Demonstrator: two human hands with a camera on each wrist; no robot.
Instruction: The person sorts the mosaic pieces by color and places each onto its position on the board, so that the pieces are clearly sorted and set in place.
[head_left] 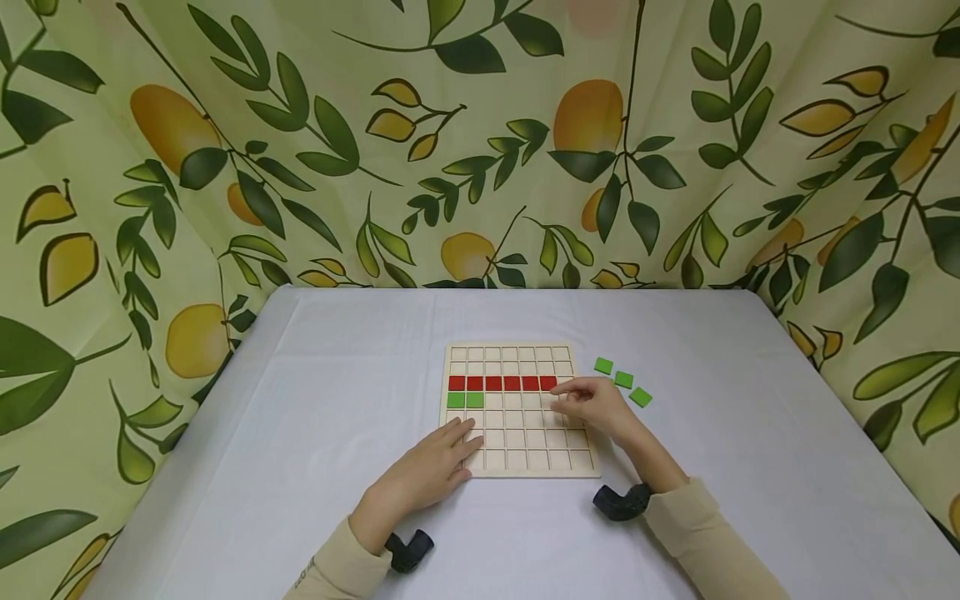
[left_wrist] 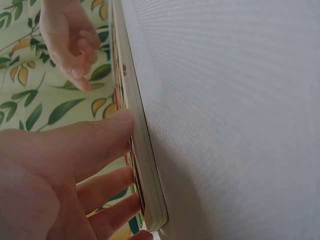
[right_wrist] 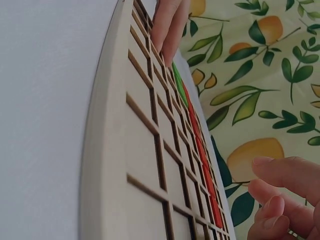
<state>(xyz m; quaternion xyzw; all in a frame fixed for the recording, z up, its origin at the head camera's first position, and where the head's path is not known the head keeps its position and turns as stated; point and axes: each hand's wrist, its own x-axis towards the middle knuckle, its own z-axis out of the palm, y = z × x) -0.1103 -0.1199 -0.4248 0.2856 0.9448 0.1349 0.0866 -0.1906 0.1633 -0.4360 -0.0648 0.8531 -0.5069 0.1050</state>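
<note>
A square wooden grid board (head_left: 525, 458) lies on the white cloth. Several red square tiles (head_left: 512, 383) line one row, and two green tiles (head_left: 466, 400) sit at the left end of the row below it. My left hand (head_left: 431, 467) rests on the board's lower left corner with fingers spread; in the left wrist view its thumb (left_wrist: 107, 132) touches the board's edge. Above the right side of the board hovers my right hand (head_left: 592, 404), near the end of the red row. Its fingers (right_wrist: 287, 175) are loosely bent, with no tile visible between them.
Three loose green tiles (head_left: 623, 380) lie on the white tablecloth (head_left: 337, 358), just right of the board beyond my right hand. A patterned curtain (head_left: 480, 167) with leaves and fruit hangs behind and beside the table. Black bands with mounts (head_left: 624, 502) sit at both wrists.
</note>
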